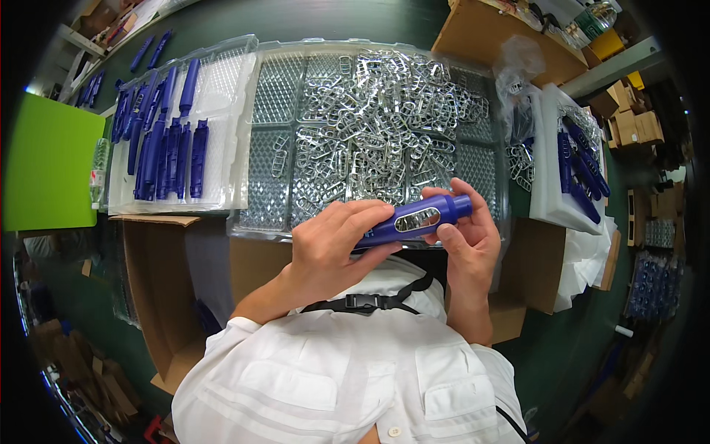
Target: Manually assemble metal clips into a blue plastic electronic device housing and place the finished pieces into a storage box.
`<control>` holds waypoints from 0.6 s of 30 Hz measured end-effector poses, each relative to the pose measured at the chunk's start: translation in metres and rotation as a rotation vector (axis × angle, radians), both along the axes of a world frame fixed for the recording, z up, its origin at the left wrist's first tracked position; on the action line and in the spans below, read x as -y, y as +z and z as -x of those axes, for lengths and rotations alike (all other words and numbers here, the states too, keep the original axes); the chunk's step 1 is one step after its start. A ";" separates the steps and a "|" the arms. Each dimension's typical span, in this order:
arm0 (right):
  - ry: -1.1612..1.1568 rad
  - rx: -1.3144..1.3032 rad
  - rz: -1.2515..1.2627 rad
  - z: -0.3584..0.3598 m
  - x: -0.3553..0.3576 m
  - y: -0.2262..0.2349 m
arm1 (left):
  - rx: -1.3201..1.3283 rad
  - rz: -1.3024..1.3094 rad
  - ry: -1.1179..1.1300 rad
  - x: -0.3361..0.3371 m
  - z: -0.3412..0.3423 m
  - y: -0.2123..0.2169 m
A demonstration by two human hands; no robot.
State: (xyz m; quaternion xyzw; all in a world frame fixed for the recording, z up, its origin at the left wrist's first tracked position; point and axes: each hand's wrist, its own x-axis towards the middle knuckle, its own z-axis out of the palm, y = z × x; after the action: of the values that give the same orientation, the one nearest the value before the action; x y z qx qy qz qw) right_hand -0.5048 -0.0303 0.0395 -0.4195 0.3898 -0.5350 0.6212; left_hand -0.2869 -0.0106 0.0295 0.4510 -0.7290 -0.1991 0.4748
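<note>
Between both hands, above the near edge of the clear tray, I hold a dark blue tubular plastic housing (381, 234) with a shiny oval metal frame set in its side. My left hand (336, 240) is wrapped over its left end. The fingers and thumb of my right hand (467, 235) close round the narrower right end, beside the oval frame. Just beyond the hands, many loose chromed oval frames (384, 111) lie heaped in the compartmented clear plastic tray (270, 214). What my palms cover of the housing is hidden.
At left, a white tray (233, 148) holds several blue housings (198, 159); a plastic bottle (98, 174) and a green panel (52, 163) stand beside it. A foam box (546, 159) with more blue parts sits at right. Open cardboard boxes (159, 296) lie below the table edge.
</note>
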 end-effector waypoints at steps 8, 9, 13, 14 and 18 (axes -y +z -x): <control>-0.033 -0.081 0.118 0.028 0.001 -0.014 | -0.122 -0.349 0.020 0.008 -0.017 0.007; -0.018 -0.059 0.131 0.037 0.000 -0.015 | -0.315 -0.457 -0.054 0.017 -0.022 0.004; -0.022 -0.182 0.142 0.069 -0.009 -0.023 | -0.555 -0.700 -0.128 0.066 -0.054 0.013; -0.070 -0.229 0.154 0.075 -0.012 -0.023 | -0.581 -0.736 -0.106 0.085 -0.059 0.015; -0.169 -0.259 0.154 0.101 -0.028 -0.036 | -0.767 -0.863 -0.038 0.172 -0.082 -0.006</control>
State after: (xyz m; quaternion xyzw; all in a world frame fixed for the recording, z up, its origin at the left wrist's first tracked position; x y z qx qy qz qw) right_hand -0.6056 -0.0024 0.0038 -0.4971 0.4585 -0.5551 0.4843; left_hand -0.2053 -0.1829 0.0235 0.4862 -0.3655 -0.6363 0.4745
